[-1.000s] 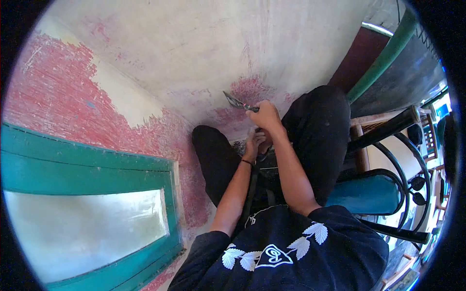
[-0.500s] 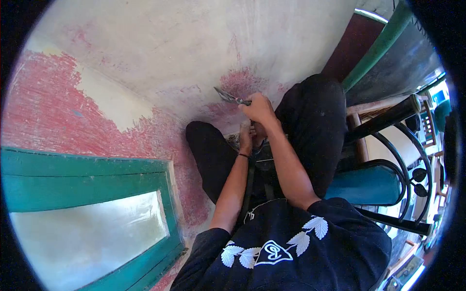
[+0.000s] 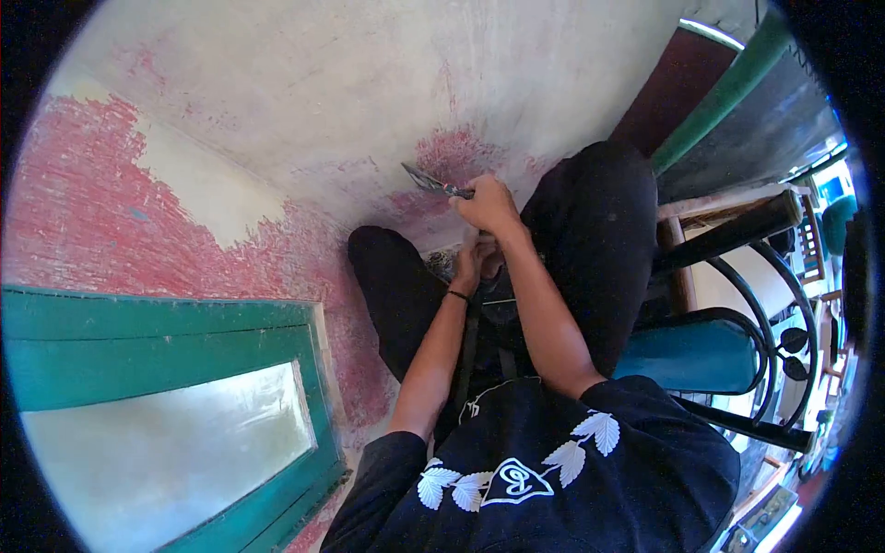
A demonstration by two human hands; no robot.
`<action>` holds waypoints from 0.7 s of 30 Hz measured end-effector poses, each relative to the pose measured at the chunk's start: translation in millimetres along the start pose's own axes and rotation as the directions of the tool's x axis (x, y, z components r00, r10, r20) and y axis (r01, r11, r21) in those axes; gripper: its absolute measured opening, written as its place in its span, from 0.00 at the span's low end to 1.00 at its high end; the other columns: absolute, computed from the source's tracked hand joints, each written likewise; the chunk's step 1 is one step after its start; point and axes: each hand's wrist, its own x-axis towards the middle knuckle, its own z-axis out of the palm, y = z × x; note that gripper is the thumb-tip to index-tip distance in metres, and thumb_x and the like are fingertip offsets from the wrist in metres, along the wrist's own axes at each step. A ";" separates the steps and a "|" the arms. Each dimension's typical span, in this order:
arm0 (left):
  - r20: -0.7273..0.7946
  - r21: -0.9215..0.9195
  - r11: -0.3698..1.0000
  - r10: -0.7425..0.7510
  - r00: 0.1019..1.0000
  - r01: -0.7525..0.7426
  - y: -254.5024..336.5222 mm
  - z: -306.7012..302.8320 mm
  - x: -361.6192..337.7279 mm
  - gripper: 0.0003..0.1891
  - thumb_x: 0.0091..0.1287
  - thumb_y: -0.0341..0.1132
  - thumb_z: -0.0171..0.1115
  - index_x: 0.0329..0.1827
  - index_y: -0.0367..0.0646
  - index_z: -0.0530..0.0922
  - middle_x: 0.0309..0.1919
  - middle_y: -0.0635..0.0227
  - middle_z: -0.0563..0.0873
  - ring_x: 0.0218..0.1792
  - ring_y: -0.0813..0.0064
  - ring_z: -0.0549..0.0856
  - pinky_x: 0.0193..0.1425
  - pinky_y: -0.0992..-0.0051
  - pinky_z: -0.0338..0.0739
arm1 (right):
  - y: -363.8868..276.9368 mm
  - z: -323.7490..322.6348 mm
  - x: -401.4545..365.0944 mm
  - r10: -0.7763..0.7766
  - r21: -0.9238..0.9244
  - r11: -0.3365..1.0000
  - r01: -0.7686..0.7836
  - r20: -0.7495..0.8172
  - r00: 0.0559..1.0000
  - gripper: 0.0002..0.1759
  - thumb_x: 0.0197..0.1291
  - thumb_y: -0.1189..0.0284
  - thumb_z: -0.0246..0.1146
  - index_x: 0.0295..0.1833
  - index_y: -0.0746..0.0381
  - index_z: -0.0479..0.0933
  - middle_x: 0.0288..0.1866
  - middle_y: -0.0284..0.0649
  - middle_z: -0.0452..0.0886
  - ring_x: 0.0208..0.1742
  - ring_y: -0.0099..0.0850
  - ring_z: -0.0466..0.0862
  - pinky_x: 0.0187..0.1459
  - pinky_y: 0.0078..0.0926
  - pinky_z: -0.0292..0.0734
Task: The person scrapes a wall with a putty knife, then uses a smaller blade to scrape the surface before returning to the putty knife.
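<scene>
A small pointed trowel point(image 3: 424, 179) with a dark handle is gripped in my right hand point(image 3: 489, 205). Its blade points up and left, close to the wall point(image 3: 350, 101) beside a rough red patch point(image 3: 452, 152). My left hand point(image 3: 470, 265) is lower, between my knees and just below the right hand. Its fingers look curled in, partly hidden and slightly blurred, and I cannot make out what they hold. Beneath the hands, a speckled greyish thing point(image 3: 441, 264) shows only in part.
At left, bare red paint point(image 3: 74, 203) borders pale coating. A green frame with a glass pane point(image 3: 175, 452) stands lower left. A blue-seated metal chair point(image 3: 687, 358) is close on my right, with a green post point(image 3: 724, 101) beyond. My bent knees flank the hands.
The trowel's tip has shifted slightly left and up. My left hand has turned a little, its fingers now nearer the right wrist. The view has moved slightly.
</scene>
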 end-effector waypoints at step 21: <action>-0.258 -0.354 0.935 -0.112 0.960 0.014 105.0 -55.1 34.9 0.21 0.69 0.43 0.69 0.57 0.38 0.75 0.44 0.56 0.87 0.44 0.61 0.87 0.47 0.65 0.83 | 97.7 114.2 42.3 -0.084 0.375 0.877 -0.299 0.734 0.674 0.16 0.66 0.59 0.64 0.37 0.62 0.79 0.28 0.32 0.77 0.33 0.28 0.82 0.35 0.29 0.74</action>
